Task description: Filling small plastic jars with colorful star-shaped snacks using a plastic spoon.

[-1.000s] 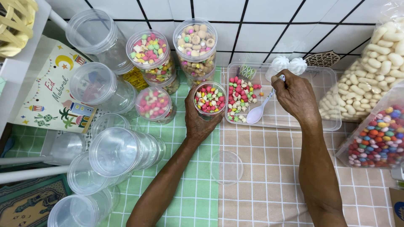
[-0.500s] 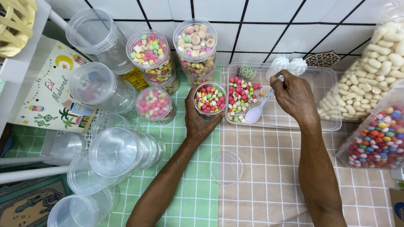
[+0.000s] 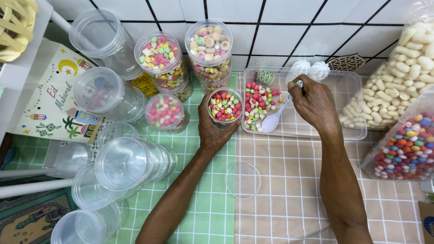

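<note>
— What do the 2 hands hold?
— The left hand (image 3: 211,129) wraps around a small open jar (image 3: 224,107) of pink, green and white sweets. The right hand (image 3: 313,101) is closed on a lilac spoon (image 3: 276,117).
— How does the spoon lie?
— Its bowl points down-left toward the jar, in the clear tray (image 3: 316,131), just beside the loose sweets (image 3: 258,101).

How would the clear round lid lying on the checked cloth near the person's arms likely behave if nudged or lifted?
The lid looks thin, clear plastic, so probably very light and a little bendy. It lies flat on the cloth, so a push would likely slide it, not roll it. Its low rim may be awkward to pinch; neither the left hand nor the right hand touches it.
</note>
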